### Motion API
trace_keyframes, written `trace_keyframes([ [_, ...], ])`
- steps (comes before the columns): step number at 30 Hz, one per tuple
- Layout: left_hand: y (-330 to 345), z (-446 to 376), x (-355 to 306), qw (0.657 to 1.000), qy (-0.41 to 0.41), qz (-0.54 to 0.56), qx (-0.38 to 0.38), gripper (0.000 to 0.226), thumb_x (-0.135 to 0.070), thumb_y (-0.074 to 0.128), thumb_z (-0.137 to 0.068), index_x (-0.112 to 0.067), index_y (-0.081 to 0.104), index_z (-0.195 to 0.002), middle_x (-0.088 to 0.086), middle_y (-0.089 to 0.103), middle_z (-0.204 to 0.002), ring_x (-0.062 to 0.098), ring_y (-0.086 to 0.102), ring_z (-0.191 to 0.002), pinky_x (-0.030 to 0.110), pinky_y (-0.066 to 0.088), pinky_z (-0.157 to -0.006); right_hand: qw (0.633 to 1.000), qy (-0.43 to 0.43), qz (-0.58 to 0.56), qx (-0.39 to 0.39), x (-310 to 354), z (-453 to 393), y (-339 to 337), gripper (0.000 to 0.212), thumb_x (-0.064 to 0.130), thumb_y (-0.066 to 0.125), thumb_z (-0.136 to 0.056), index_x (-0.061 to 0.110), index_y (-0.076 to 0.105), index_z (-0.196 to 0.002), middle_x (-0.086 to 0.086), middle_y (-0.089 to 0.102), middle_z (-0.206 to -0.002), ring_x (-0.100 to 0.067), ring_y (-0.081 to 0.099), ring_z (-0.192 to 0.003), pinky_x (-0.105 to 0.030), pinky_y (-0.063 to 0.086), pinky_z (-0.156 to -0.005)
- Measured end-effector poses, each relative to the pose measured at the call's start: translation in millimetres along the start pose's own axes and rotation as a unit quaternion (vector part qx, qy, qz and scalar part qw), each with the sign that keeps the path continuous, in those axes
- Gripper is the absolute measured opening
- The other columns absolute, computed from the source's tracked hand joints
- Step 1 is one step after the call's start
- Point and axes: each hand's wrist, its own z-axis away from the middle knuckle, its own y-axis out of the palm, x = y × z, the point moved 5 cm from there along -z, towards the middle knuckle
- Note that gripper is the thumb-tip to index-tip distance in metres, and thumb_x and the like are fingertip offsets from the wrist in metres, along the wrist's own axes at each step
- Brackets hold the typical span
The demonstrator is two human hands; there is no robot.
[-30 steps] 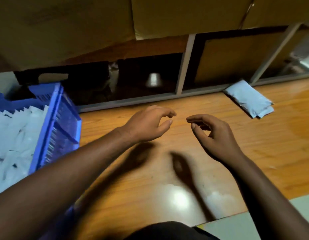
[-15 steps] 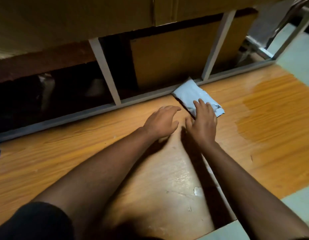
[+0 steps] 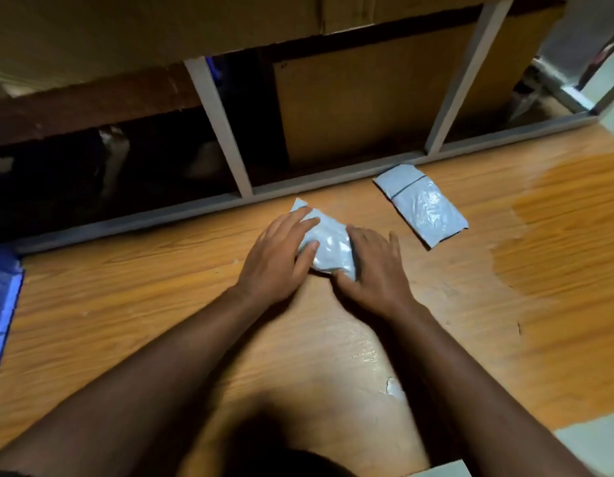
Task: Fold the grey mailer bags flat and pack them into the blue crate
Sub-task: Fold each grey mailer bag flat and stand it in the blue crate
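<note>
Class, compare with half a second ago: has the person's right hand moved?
Yes. The right hand has shifted left and nearer the person, away from the right grey upright, now touching a mailer bag.

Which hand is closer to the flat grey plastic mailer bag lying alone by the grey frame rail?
Right. The right hand lies just left of that flat grey plastic mailer bag, not touching it; the left hand is farther left.
</note>
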Motion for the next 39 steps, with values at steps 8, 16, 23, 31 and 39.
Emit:
trace_keyframes([
  [8,-4.3,138.7,92.6,0.971,-0.232,-0.033,-0.041,0.053,-0.043,0.026,-0.108,-0.018,0.054,-0.144,0.000,0.052,-0.152,0.019,0.042,-0.143,0.047,0.028,-0.122,0.959,-0.206,-0.011,0.197,124.1,-3.5,76.7,0.085,0.043,0.059,-0.077,0.012,0.038,-0.153,-0.008,0.045,-0.151,-0.025,0.031,-0.146,-0.061,0.006,-0.125],
  [16,-14.1,129.4,98.5,0.966,-0.240,-0.084,-0.047,0.055,-0.040,0.023,-0.108,-0.016,0.057,-0.143,0.003,0.049,-0.155,0.020,0.036,-0.148,0.040,0.020,-0.126,0.977,-0.151,-0.001,0.148,141.5,-24.0,80.0,0.061,0.045,0.035,-0.094,0.016,0.059,-0.143,-0.006,0.054,-0.151,-0.027,0.048,-0.138,-0.044,0.030,-0.117],
  [23,-2.1,124.1,106.4,0.963,-0.250,-0.099,-0.020,0.069,-0.047,0.004,-0.106,-0.017,0.039,-0.157,-0.002,0.030,-0.166,0.014,0.013,-0.157,0.039,0.007,-0.129,0.980,-0.097,0.112,0.130,155.4,-26.6,123.8,0.059,0.041,0.022,-0.106,0.015,0.053,-0.148,-0.006,0.045,-0.159,-0.032,0.031,-0.152,-0.055,0.017,-0.124],
  [31,4.8,118.9,112.9,0.959,-0.254,-0.116,-0.047,0.058,-0.038,0.017,-0.109,-0.014,0.049,-0.151,0.002,0.038,-0.163,0.018,0.020,-0.156,0.042,0.016,-0.127,0.983,-0.077,0.112,0.123,156.8,-29.4,131.7,0.060,0.039,0.020,-0.107,0.012,0.044,-0.155,-0.004,0.038,-0.164,-0.030,0.021,-0.156,-0.053,0.015,-0.126],
  [39,11.6,115.2,117.6,0.957,-0.245,-0.136,-0.073,0.054,-0.033,0.024,-0.109,-0.009,0.054,-0.146,0.008,0.046,-0.157,0.026,0.030,-0.153,0.047,0.025,-0.124,0.978,-0.081,0.126,0.143,156.7,-32.1,135.3,0.063,0.041,0.015,-0.107,0.010,0.038,-0.158,-0.006,0.031,-0.167,-0.032,0.016,-0.157,-0.054,0.013,-0.126],
])
